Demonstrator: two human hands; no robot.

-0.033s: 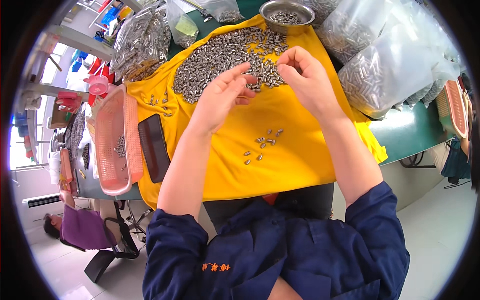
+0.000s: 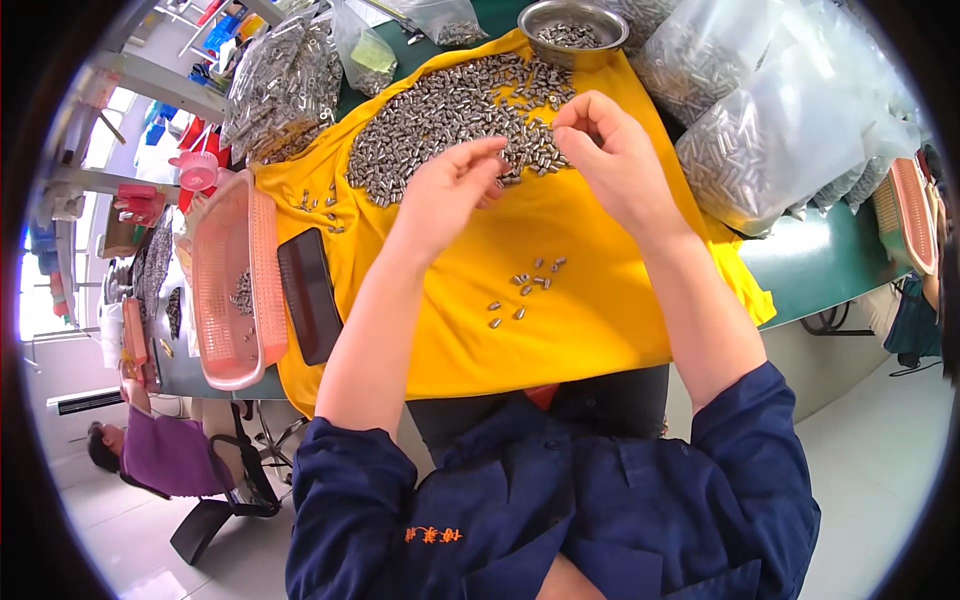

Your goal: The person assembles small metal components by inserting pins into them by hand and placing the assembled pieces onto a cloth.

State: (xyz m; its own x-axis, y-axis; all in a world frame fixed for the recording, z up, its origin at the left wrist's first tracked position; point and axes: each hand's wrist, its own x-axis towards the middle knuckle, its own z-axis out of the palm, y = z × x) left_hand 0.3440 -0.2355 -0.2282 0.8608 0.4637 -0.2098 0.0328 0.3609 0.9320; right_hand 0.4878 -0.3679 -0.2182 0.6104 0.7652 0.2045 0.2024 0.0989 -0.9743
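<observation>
Centrally, yellow cloth [image 2: 560, 310], soft, creased. Upper right: clear bags [image 2: 760, 130] packed with metal cylinders. Upper centre: loose cylinder heap [image 2: 450, 110]. Left: pink mesh basket [image 2: 225, 290], few pieces inside. Top: steel bowl [image 2: 572, 22], part-filled. Left hand [image 2: 450, 190] half-curled, right hand [image 2: 610, 150] pinching, both at the heap's near edge; contents unclear.

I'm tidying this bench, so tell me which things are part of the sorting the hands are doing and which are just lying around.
In use: left hand, right hand, pile of metal pieces, small group of pieces, yellow cloth.

Lying about: black phone, pink basket, steel bowl, bagged parts.
</observation>
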